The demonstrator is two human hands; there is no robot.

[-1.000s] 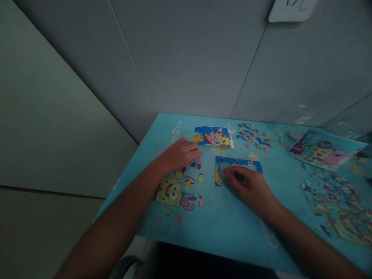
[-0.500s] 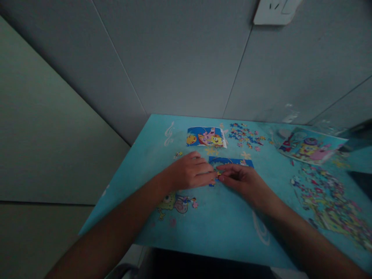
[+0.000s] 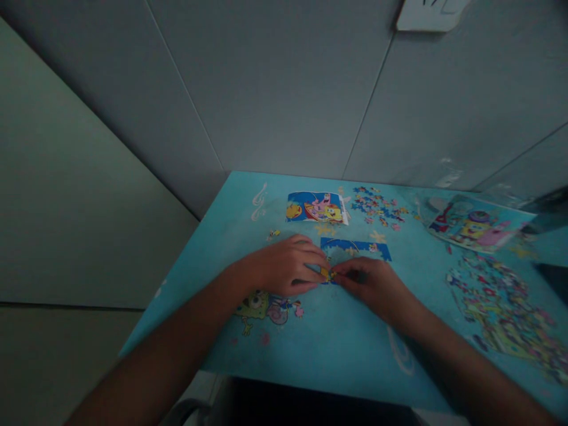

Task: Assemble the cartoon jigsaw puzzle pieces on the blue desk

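Turquoise table (image 3: 346, 349) against grey wall (image 3: 284, 89)

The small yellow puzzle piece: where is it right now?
Head view, table centre: the yellow piece sits between the left hand and right hand fingertips, at the blue puzzle section's lower-left corner.

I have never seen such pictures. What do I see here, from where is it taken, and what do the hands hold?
There is no machine: a person wears a camera on the head, looking forward and down at their own two bare hands. The left hand and the right hand meet over a small yellow puzzle piece, pinched between their fingertips at the corner of a partly built puzzle. All of this lies on a light blue table. Farther back lie a small reference picture and loose pieces; to the right, a bigger picture and another heap of pieces.
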